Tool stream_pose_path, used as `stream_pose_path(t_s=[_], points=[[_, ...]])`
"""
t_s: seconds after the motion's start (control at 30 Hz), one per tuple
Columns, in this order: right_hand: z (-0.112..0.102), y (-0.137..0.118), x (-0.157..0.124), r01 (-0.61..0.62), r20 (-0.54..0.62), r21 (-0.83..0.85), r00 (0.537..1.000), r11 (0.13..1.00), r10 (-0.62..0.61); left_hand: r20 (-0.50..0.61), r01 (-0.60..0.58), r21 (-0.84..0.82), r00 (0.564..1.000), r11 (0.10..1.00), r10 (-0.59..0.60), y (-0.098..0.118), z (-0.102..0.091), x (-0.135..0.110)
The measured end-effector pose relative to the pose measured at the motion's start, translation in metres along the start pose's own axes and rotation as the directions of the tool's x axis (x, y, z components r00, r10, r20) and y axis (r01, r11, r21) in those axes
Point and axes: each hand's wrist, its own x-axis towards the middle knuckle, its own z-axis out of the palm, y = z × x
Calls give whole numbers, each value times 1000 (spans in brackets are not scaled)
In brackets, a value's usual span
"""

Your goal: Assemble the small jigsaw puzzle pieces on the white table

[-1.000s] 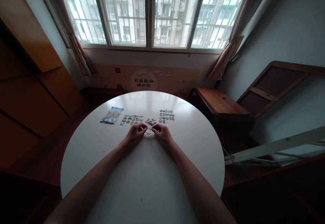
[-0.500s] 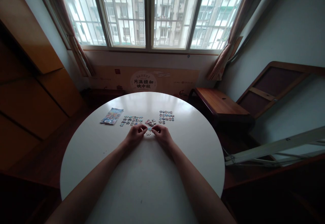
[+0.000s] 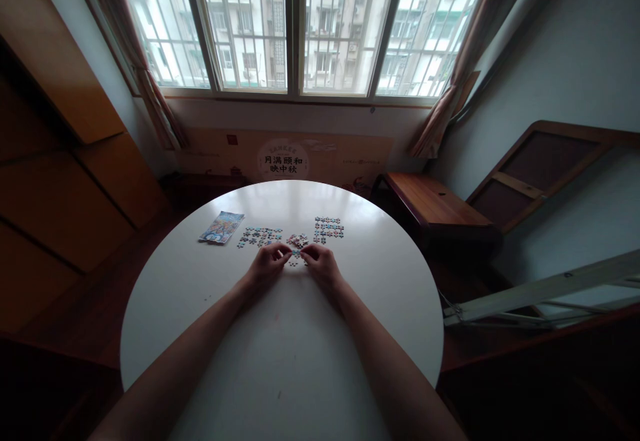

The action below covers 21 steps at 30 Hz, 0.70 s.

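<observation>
My left hand [image 3: 269, 262] and my right hand [image 3: 321, 262] meet over the white table, fingertips pinched close together. Between them are small bluish jigsaw puzzle pieces [image 3: 295, 252], gripped from both sides. A few more pieces lie just below the fingertips, partly hidden by the hands. Right behind the fingers is a loose heap of puzzle pieces [image 3: 299, 240]. Spread-out rows of pieces [image 3: 261, 236] lie to the left, and another group of rows [image 3: 329, 228] lies to the right.
A colourful picture sheet [image 3: 221, 228] lies at the left on the round white table [image 3: 280, 354]. Beyond the table stand a wooden bench [image 3: 435, 198] at the right and a printed banner [image 3: 330, 154] below the window. Orange cabinets [image 3: 60, 201] line the left side.
Both hands stay pinched at nearly the same spot, with slight finger movement around the puzzle pieces. The whole view has shifted very slightly.
</observation>
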Motion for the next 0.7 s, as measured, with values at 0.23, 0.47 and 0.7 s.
stream_pose_path(t_s=[0.23,0.47,0.7], points=[[-2,-7,-1,89,-27,-72,995,993,-91,4,-9,-32,1000,999,9,-2,-1,1],[-4,-7,-3,131,-19,-112,991,985,-134,0,-58,-31,998,998,58,-3,-3,0],[-3,-3,-2,107,-4,-94,994,990,-108,-11,-89,37,996,995,90,-2,-5,1]])
